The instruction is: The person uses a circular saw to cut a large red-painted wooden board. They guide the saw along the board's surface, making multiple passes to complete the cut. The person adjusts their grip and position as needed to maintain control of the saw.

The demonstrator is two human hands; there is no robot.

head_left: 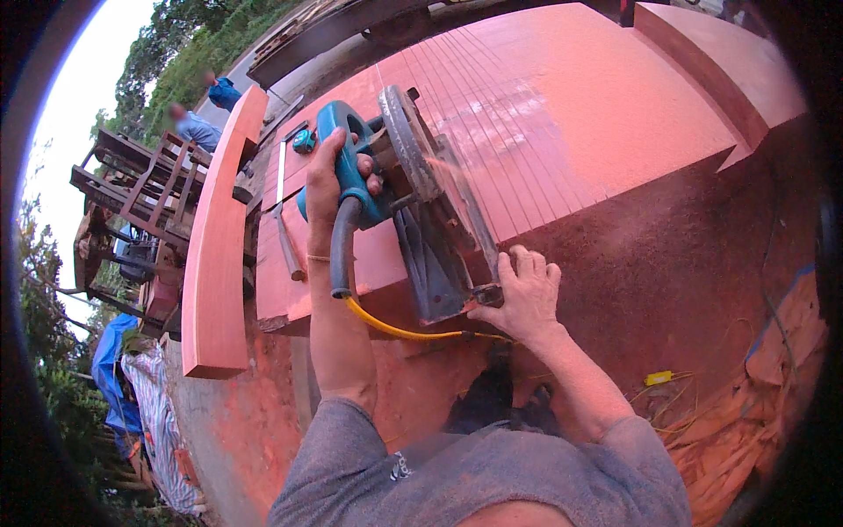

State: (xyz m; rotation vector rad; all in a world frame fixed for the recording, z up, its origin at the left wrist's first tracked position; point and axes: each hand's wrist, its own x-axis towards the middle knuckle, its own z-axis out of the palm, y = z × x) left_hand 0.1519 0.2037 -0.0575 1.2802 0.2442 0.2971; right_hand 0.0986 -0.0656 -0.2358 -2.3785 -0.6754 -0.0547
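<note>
My left hand (329,176) is wrapped round the rear handle of a teal circular saw (351,114) with a grey blade guard. A black and yellow cord (386,327) runs back from its handle. With thumb and fingers, my right hand (529,294) holds the near corner of the saw's dark base plate. The saw rests over a broad reddish wooden slab (632,132), its base plate reaching past the near edge. Many thin parallel cuts run across the slab right of the saw, with orange dust by the guard. The blade's lower part is hidden.
Left of the saw lie a teal tape measure (304,140), a metal square (281,171) and a wooden-handled tool (288,249). A long squared beam (215,263) stands further left. Two people (200,130) are beyond it. A yellow connector (658,378) with cords lies on the dusty ground.
</note>
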